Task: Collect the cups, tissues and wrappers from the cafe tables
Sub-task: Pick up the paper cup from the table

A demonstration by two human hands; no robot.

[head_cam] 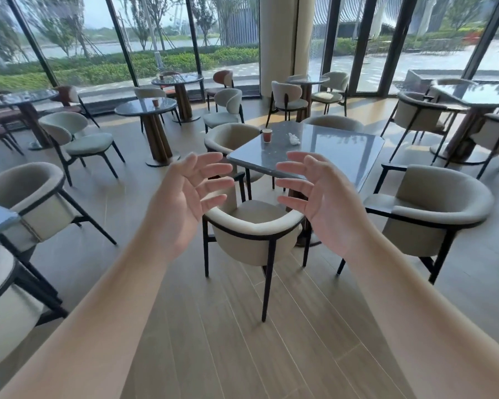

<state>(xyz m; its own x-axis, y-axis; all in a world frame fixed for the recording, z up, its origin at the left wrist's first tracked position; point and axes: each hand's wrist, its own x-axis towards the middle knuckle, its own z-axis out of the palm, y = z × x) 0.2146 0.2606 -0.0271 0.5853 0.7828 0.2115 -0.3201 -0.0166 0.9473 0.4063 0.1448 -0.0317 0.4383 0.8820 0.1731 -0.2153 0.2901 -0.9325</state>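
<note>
A cafe with tall glass walls looked out on hedges, trees and a paved walkway, and its wood-plank floor [213, 326] carried many padded chairs and dark stone-topped desks. Nearest stood a square desk [343, 151] with a grey glossy top, and on its far left part sat a red paper cup [266, 136] upright, with a crumpled white tissue [294, 138] lying just beside it to the right, the two apart. A cream armchair [254, 226] with a black frame stood at the near side of that desk, its back toward the camera. Further off, a round desk [146, 108] held another small red cup [155, 102], and a second round desk [177, 79] behind it held a small dark cup [161, 77] near its left edge. Both bare forearms reached forward over the floor. The left hand [182, 197] and the right hand [323, 200] were raised in the air, palms turned toward each other, fingers spread and slightly bent, holding nothing and touching nothing.
</note>
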